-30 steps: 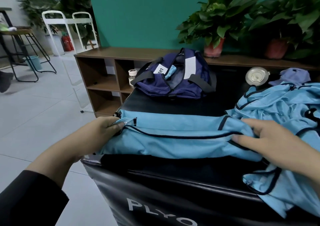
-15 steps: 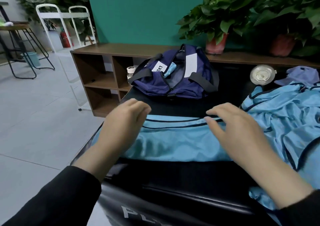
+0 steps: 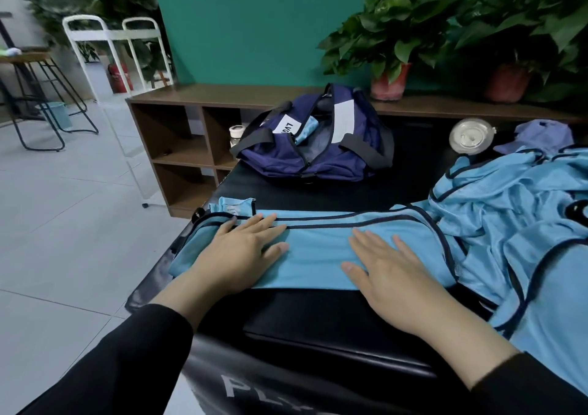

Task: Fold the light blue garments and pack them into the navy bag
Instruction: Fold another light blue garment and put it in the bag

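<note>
A light blue garment with navy piping (image 3: 315, 249) lies folded into a long strip across the black padded box (image 3: 318, 322). My left hand (image 3: 241, 249) presses flat on its left part, fingers straight. My right hand (image 3: 391, 268) presses flat on its right part. The navy bag (image 3: 311, 147) sits unzipped at the box's far side, with a bit of light blue fabric showing inside. A crumpled pile of more light blue garments (image 3: 515, 224) covers the right side of the box.
A wooden shelf unit (image 3: 187, 141) runs behind the box, carrying potted plants (image 3: 391, 49). A clear round lid (image 3: 471, 136) and a lilac cap (image 3: 541, 136) lie at the back right. To the left are tiled floor, a white rack (image 3: 111, 52) and stools.
The garment's near edge has been folded over into a narrower strip. Both hands went from gripping its ends to lying flat on top of it.
</note>
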